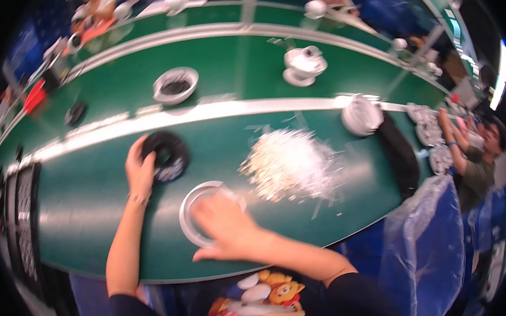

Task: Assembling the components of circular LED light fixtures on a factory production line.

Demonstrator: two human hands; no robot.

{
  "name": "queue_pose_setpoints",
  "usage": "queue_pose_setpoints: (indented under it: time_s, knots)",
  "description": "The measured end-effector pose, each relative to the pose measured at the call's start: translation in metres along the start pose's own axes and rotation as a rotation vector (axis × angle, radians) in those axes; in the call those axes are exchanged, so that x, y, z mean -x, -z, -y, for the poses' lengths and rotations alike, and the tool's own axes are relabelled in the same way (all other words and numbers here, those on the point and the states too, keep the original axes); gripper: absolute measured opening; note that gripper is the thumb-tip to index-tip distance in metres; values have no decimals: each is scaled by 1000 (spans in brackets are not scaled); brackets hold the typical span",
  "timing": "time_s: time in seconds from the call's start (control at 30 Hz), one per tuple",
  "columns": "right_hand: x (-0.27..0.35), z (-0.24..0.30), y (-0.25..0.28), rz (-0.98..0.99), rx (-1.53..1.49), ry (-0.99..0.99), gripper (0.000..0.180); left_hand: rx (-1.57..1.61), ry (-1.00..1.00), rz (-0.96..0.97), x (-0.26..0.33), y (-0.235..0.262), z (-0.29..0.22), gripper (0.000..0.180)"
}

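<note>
Left hand (pixel 140 171) grips the rim of a black ring-shaped reel (pixel 165 156) on the green surface (pixel 87 217); our right hand (pixel 225 226) lies flat, fingers spread, over a shallow white round dish (pixel 189 207). We judge this a sorting step beside the heap of small white pieces (pixel 290 163), which the next move must reach.

Open green table (pixel 87 217) on left; blocked to right by white plastic pile (pixel 290 163), ahead by black ring (pixel 165 155).

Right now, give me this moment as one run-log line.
left hand: on black ring | right hand: flat over grey round dish | pile of clear plastic pieces: right of dish | surface: green table
</note>
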State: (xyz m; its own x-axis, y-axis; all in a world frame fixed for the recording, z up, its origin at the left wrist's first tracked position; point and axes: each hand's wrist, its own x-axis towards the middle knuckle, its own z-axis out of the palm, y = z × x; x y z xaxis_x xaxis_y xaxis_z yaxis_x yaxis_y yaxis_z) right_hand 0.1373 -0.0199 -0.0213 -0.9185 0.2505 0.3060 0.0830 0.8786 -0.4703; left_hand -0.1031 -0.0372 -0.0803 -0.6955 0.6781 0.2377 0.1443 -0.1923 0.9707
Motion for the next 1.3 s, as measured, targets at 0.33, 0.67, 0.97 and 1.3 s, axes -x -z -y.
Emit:
queue_pose_setpoints:
  time_s: [0.33,0.67,0.97,1.3]
  knots:
    - [18,11,-16,80,119,225,11,24,-1,11,0,14,3,43]
    - [-4,-16,43,246,184,59,66,29,-5,-38,-5,11,3,44]
    - [-13,-17,17,259,110,-232,121,79,21,-122,1,12,4,41]
    - [-19,-33,45,-324,-257,-238,116,389,-26,-187,30,-29,-38,53]
